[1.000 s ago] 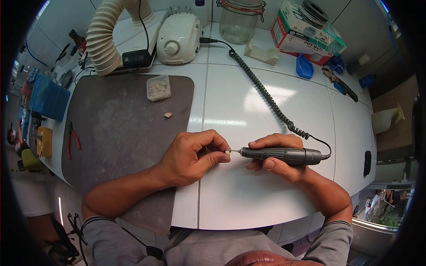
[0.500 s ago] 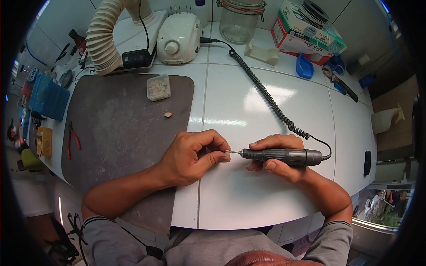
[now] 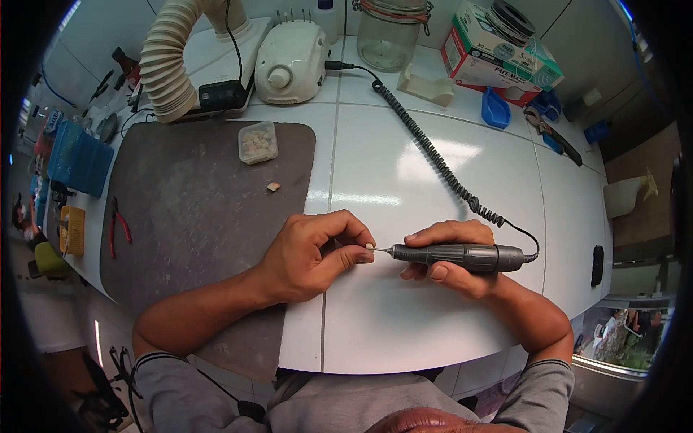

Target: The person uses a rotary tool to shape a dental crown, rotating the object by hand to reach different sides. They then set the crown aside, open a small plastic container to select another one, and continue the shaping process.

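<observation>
Pinched between thumb and forefinger of my left hand (image 3: 310, 252) is a small off-white piece (image 3: 369, 247), mostly covered by the fingertips. My right hand (image 3: 462, 270) grips a black rotary handpiece (image 3: 469, 256) lengthwise, its body lying level and pointing left. The thin metal bur (image 3: 382, 250) at its tip meets the small piece at my left fingertips. From the handpiece's back end a coiled black cord (image 3: 426, 144) runs to a white control unit (image 3: 291, 63) at the back of the table.
On the grey mat (image 3: 195, 216) stand a clear tub (image 3: 258, 143) of small pale pieces, one loose chip (image 3: 273, 187) and red-handled pliers (image 3: 120, 227). A ribbed hose (image 3: 164, 65), glass jar (image 3: 390, 36), mask box (image 3: 498, 54) and blue tray (image 3: 496, 108) line the back.
The small piece has turned slightly in my left fingertips and shows more of its pale top. Both hands and the handpiece stay nearly where they were.
</observation>
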Demonstrator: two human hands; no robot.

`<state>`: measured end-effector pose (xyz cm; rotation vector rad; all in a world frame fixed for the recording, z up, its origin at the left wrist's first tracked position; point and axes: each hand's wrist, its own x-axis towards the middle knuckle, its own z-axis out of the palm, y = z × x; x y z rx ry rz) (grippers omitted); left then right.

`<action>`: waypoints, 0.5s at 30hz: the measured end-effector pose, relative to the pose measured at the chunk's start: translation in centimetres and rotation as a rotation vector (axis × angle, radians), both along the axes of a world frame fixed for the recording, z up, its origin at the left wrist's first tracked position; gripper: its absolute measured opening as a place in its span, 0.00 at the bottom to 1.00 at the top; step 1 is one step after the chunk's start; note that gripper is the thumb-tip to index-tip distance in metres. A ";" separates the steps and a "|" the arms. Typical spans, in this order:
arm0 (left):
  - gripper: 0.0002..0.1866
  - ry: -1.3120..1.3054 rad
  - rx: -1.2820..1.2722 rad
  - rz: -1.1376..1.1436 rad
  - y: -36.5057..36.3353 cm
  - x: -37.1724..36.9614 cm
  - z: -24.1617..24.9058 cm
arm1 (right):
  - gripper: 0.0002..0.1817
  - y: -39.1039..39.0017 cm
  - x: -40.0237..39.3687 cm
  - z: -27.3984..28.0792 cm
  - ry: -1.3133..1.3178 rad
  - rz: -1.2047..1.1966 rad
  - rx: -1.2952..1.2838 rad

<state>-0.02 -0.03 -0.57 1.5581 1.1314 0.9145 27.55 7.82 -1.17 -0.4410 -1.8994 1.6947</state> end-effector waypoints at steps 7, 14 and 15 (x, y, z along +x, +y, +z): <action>0.06 0.007 0.006 -0.003 0.1 0.0 0.1 | 0.22 0.1 0.0 -0.1 0.002 0.005 0.013; 0.06 -0.006 0.035 0.002 0.0 0.1 0.0 | 0.22 -0.1 -0.1 0.1 -0.009 -0.014 -0.006; 0.06 -0.006 0.030 0.002 0.0 0.1 0.0 | 0.22 -0.1 0.0 0.1 -0.006 -0.016 -0.009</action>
